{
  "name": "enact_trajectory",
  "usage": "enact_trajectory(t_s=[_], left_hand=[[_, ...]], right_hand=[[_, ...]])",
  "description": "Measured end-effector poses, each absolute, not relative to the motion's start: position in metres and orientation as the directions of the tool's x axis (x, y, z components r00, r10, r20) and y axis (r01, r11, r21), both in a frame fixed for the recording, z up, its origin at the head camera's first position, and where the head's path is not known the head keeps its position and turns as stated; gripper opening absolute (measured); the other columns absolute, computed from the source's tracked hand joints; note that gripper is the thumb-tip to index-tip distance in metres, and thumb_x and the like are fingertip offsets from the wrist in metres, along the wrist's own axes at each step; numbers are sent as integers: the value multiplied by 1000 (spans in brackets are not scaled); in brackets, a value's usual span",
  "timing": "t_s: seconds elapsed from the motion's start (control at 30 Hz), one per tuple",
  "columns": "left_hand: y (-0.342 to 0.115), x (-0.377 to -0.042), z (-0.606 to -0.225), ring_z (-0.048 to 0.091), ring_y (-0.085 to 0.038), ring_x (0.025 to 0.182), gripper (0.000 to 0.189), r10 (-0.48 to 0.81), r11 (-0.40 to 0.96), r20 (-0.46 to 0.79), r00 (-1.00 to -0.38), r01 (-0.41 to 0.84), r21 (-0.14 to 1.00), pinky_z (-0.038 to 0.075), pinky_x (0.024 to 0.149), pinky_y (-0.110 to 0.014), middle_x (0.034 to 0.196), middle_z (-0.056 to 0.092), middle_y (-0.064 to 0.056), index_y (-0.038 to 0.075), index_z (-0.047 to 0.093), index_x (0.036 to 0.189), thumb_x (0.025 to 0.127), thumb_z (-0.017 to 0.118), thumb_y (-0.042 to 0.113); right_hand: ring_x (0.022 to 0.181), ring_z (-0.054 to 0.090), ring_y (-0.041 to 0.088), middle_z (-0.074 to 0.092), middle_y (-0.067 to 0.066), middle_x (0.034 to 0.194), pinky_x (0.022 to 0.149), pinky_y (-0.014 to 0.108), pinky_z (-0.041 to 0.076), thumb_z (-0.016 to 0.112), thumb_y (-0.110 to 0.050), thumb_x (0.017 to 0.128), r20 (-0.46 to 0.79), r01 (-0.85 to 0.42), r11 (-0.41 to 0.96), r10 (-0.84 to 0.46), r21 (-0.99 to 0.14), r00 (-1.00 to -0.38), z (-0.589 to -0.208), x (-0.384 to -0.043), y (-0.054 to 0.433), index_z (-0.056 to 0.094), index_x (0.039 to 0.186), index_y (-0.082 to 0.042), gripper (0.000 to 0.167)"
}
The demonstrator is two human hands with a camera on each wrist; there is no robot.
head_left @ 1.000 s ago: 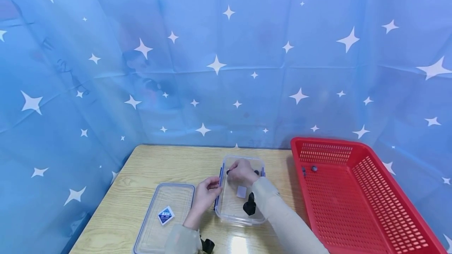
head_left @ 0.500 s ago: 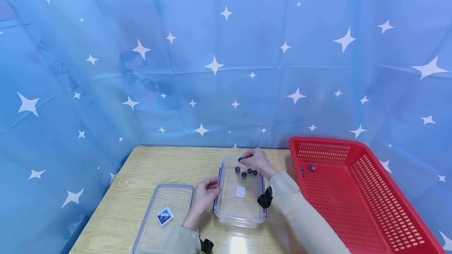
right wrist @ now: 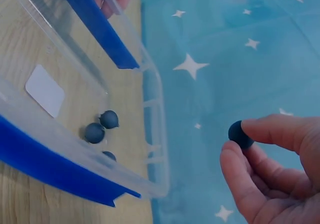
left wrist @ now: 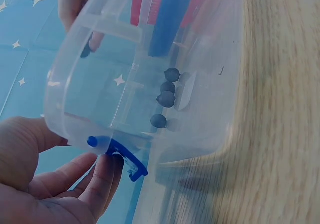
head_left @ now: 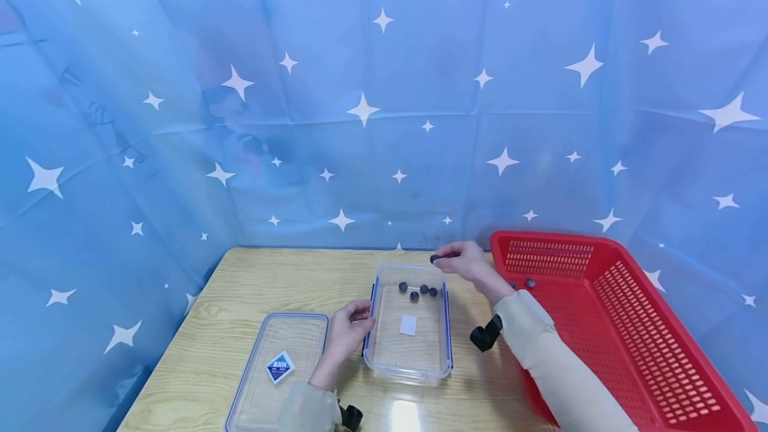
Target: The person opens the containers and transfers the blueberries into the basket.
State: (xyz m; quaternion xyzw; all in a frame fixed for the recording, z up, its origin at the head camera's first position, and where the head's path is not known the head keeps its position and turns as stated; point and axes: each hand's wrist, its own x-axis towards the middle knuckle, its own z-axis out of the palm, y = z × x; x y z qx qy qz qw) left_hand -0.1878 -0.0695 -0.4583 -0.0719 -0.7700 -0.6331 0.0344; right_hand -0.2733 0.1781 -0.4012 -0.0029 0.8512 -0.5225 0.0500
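My right hand pinches a dark blueberry between thumb and fingertips, raised just beyond the far right corner of the clear plastic box. Inside that box, near its far end, lie several more blueberries, with a white rectangular patch on the floor behind them as seen from the far side. My left hand holds the box's left side, its thumb and fingers about the rim beside a blue clip. Blue clips also run along the right side.
A red plastic basket stands at the right, with a few blueberries in its far left corner. The clear lid, blue-edged and bearing a BXH label, lies left of the box. A starry blue curtain hangs behind the wooden table.
My right hand has lifted from inside the far left part of the box and moved right, past its far right corner, carrying the blueberry. The left hand stays at the box's side.
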Motion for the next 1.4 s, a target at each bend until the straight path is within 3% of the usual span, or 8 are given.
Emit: enact_trajectory(t_s=[0.3, 0.4, 0.53, 0.63, 0.8, 1.03, 1.27, 1.4], left_hand=[[-69, -190, -463, 57, -48, 94, 31, 72, 169, 141, -987, 151, 974, 54, 79, -43, 103, 57, -37, -23, 53, 108, 80, 59, -13], [-72, -198, -480, 59, -43, 93, 32, 73, 160, 148, -986, 158, 974, 55, 78, -35, 104, 59, -35, -21, 54, 109, 79, 61, -11], [-71, -196, -476, 59, -43, 93, 32, 73, 166, 147, -987, 157, 974, 55, 79, -34, 105, 58, -35, -21, 54, 109, 80, 61, -11], [-69, -191, -464, 57, -47, 94, 31, 73, 163, 134, -988, 144, 976, 53, 79, -42, 105, 56, -38, -23, 53, 108, 80, 59, -13], [-72, -203, -489, 60, -41, 93, 31, 68, 157, 139, -988, 149, 976, 55, 76, -35, 104, 59, -34, -21, 55, 108, 79, 61, -11], [-73, -209, -501, 61, -37, 92, 32, 59, 168, 140, -988, 148, 974, 54, 76, -26, 104, 61, -29, -17, 57, 109, 78, 64, -9], [-74, -208, -498, 61, -36, 91, 32, 64, 178, 162, -985, 171, 969, 54, 75, -25, 103, 61, -29, -18, 57, 109, 79, 64, -8], [-74, -208, -499, 62, -35, 90, 32, 62, 177, 167, -984, 176, 968, 54, 75, -24, 103, 61, -29, -18, 57, 108, 79, 64, -8]], right_hand=[[86, 63, 20, 64, 16, 100, 79, 34, 55, 65, -11, 87, -31, -12, 435, -92, -900, -995, -391, -260, 209, 62, 110, 7, 29], [89, 61, 22, 63, 16, 103, 81, 34, 54, 65, -15, 88, -24, -22, 444, -98, -896, -995, -387, -254, 220, 61, 112, 5, 31], [94, 55, 25, 61, 15, 107, 84, 37, 50, 66, -21, 87, -11, -28, 475, -79, -879, -997, -384, -247, 235, 62, 113, 2, 35], [97, 52, 26, 59, 15, 110, 84, 38, 48, 67, -27, 87, 2, -33, 486, -63, -873, -998, -383, -242, 248, 62, 114, 0, 39], [93, 54, 23, 61, 11, 109, 74, 33, 51, 69, -32, 85, -14, -13, 456, -56, -890, -998, -383, -236, 272, 60, 117, 0, 46], [88, 66, 11, 68, -4, 93, 75, 23, 53, 66, -22, 88, -18, -19, 329, -110, -944, -994, -390, -233, 309, 57, 116, 6, 41], [85, 65, 11, 66, 0, 93, 77, 21, 51, 64, -22, 90, -32, -39, 385, -178, -922, -984, -403, -234, 336, 54, 119, 7, 42], [87, 67, 14, 68, 2, 95, 78, 24, 54, 60, -10, 91, -23, -41, 250, -248, -967, -968, -415, -236, 349, 58, 114, 6, 28]])
